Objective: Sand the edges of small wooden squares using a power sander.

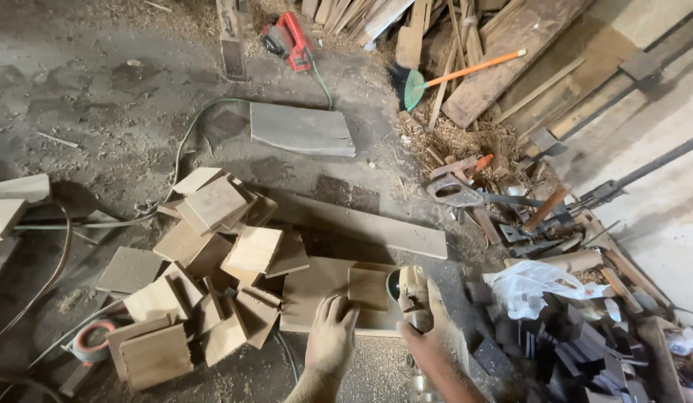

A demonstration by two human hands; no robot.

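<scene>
Head view: left hand [331, 332] flat on board [313, 287], right hand [428, 328] gripping tool [414, 295].

A small square wooden block [368, 288] lies flat on a larger pale board [317, 287], just ahead of the left hand [331, 334], whose fingertips press the board's near edge. The right hand [428, 328] grips a dusty, wood-bodied power tool [414, 297] upright against the block's right side.
</scene>
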